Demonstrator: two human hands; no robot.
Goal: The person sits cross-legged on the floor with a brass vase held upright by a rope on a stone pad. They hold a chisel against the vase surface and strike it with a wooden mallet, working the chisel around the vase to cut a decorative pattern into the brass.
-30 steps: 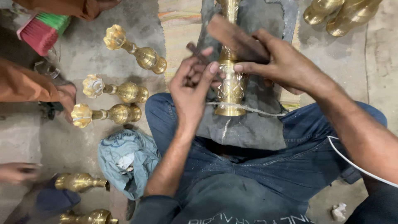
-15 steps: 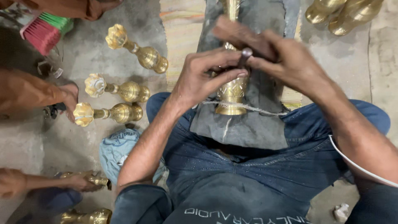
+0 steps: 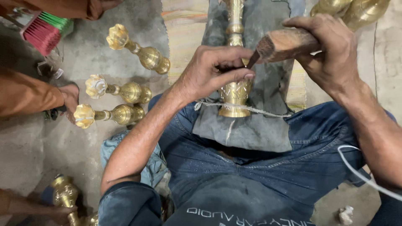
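A tall brass piece [image 3: 235,90] lies lengthwise on a grey cloth [image 3: 245,129] over my lap, tied down by a thin cord [image 3: 268,112]. My left hand [image 3: 213,73] pinches a thin dark metal tool against the brass near its flared base. My right hand [image 3: 328,52] grips a wooden-handled hammer [image 3: 287,44], its head just above the tool's upper end.
Three brass stands [image 3: 140,52] [image 3: 121,90] [image 3: 109,114] lie on the concrete floor to the left. Another person's hand [image 3: 69,98] in an orange sleeve rests beside them; another hand holds a brass piece [image 3: 63,194] at the lower left. More brass [image 3: 351,8] sits top right. A red-green brush [image 3: 44,29] lies top left.
My right hand has lifted the hammer up and to the right. My left hand has shifted onto the thin tool at the brass. The hand at the lower left has moved with its brass piece.
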